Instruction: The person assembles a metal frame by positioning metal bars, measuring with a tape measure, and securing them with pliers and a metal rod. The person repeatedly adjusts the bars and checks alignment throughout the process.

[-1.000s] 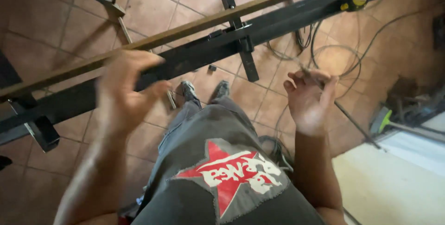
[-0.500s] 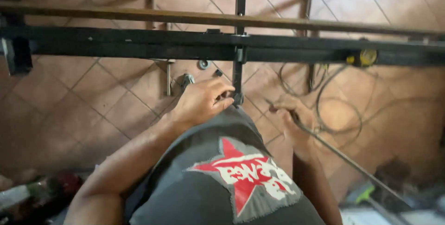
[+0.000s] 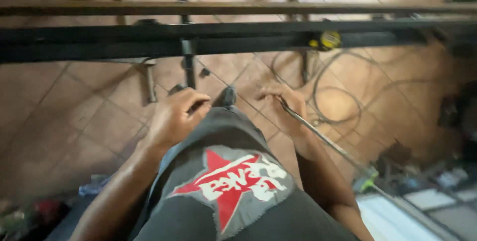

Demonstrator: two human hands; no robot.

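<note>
I look down my own body, over a grey shirt with a red star print (image 3: 231, 184), at a tiled floor. A black metal frame bar (image 3: 99, 40) runs across the top, with a brown bar (image 3: 238, 8) just above it and a short black upright (image 3: 189, 67) hanging from it. My left hand (image 3: 174, 117) is curled just below that upright; whether it holds anything is hidden. My right hand (image 3: 285, 109) is closed around a thin metal rod (image 3: 328, 144) that slants down to the right.
A yellow tape measure (image 3: 329, 40) sits on the black bar. Black cables (image 3: 338, 87) loop over the floor tiles at the right. A short metal leg (image 3: 150, 82) stands left of the upright. Blurred clutter lies at the lower left (image 3: 35, 211) and lower right (image 3: 437, 181).
The view swung and levelled, so the bars now run straight across. My left hand dropped from the bar to waist height. My right hand lowered and closed on the thin rod.
</note>
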